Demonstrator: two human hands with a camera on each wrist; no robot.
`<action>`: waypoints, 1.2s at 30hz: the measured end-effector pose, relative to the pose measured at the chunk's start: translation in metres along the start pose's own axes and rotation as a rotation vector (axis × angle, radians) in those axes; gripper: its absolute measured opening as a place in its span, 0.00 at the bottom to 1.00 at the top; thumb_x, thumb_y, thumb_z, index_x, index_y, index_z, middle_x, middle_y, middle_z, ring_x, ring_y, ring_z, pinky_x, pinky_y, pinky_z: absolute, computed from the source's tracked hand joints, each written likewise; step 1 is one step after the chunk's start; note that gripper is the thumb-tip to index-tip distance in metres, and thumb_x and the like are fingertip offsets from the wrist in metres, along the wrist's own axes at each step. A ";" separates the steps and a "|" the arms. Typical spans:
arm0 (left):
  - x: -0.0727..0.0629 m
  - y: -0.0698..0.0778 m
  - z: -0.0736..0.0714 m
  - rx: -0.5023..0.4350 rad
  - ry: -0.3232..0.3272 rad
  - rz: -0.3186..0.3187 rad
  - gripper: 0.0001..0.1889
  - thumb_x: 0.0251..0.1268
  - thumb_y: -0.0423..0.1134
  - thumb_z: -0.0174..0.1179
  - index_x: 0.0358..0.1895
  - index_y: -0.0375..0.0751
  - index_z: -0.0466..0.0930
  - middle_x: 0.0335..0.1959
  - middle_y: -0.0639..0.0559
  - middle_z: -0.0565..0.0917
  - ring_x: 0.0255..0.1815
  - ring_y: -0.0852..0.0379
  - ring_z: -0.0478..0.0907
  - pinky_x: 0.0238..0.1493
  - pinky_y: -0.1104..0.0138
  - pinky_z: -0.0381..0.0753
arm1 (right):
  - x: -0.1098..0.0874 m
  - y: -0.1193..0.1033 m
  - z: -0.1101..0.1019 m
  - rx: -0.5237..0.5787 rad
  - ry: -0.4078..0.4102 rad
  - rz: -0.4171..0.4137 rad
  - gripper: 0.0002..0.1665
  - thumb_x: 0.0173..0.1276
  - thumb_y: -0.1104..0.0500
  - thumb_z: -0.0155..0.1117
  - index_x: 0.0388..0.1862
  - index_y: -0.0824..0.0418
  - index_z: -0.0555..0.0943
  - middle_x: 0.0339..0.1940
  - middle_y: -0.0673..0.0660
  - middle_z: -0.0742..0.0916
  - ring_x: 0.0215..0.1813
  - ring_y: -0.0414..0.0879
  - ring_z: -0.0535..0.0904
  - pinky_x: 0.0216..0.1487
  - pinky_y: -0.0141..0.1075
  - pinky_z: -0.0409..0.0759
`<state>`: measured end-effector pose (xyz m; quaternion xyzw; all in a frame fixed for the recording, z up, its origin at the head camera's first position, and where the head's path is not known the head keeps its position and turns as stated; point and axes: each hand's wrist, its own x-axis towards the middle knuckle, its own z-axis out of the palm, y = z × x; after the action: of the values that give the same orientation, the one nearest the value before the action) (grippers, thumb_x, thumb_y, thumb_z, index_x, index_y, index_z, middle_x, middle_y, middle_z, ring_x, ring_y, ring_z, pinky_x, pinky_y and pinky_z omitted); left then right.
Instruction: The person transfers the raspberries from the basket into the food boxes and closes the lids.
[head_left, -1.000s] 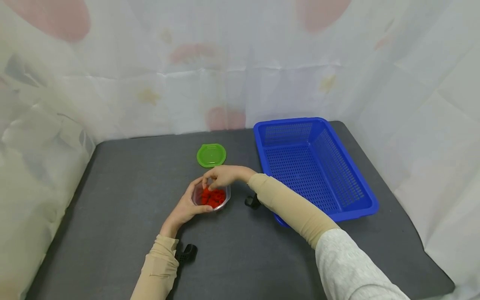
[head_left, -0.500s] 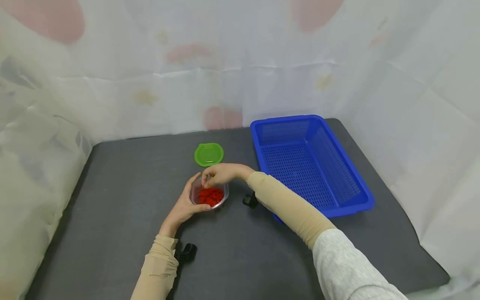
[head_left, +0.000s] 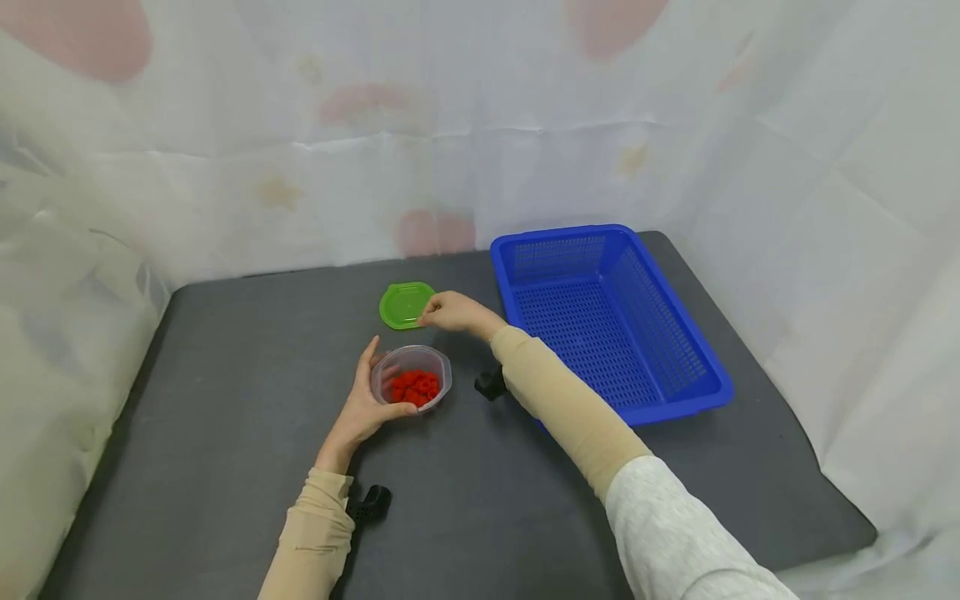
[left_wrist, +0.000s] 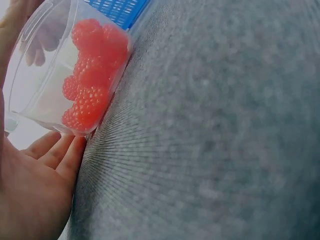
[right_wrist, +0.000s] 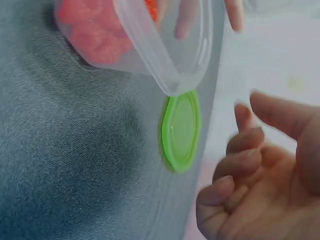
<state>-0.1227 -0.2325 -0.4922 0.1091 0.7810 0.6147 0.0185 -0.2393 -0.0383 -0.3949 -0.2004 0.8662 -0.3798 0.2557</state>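
In the head view a clear plastic container with several red raspberries in its bottom stands on the table. My left hand holds it from the left, thumb on the near side and fingers round the far side. Those raspberries show through the container's wall in the left wrist view. A green lid lies flat behind the container. My right hand is above the table at the lid's right edge. Loosely bent, the fingers of my right hand hold nothing in the right wrist view.
A blue perforated basket stands on the right side of the dark grey table, close beside my right forearm. White printed sheeting hangs behind the table and along both sides.
My right hand has come up out of the container and moved back and right to beside the lid. My left hand still holds the container. The whole head view has shifted slightly.
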 end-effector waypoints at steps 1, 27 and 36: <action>0.000 0.000 0.000 0.008 0.013 -0.005 0.63 0.42 0.27 0.72 0.74 0.58 0.32 0.72 0.37 0.48 0.70 0.38 0.59 0.68 0.62 0.63 | 0.002 0.000 -0.002 0.037 0.034 0.015 0.14 0.69 0.50 0.55 0.46 0.58 0.78 0.53 0.55 0.80 0.53 0.48 0.73 0.55 0.43 0.71; 0.064 0.055 -0.048 0.110 0.144 -0.205 0.36 0.69 0.48 0.51 0.74 0.48 0.44 0.64 0.31 0.63 0.60 0.33 0.69 0.59 0.46 0.71 | 0.044 0.024 0.006 0.636 0.347 0.233 0.35 0.62 0.72 0.55 0.67 0.52 0.66 0.54 0.59 0.76 0.31 0.44 0.67 0.44 0.41 0.73; 0.091 0.022 -0.059 -0.006 0.097 -0.319 0.38 0.70 0.37 0.51 0.75 0.50 0.36 0.70 0.30 0.52 0.66 0.35 0.64 0.64 0.49 0.67 | 0.057 0.029 0.028 0.557 0.354 0.222 0.40 0.56 0.76 0.57 0.68 0.54 0.66 0.63 0.59 0.74 0.23 0.39 0.65 0.33 0.35 0.70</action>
<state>-0.2184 -0.2666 -0.4471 -0.0463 0.7866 0.6107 0.0783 -0.2722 -0.0664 -0.4500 0.0418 0.7766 -0.6004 0.1860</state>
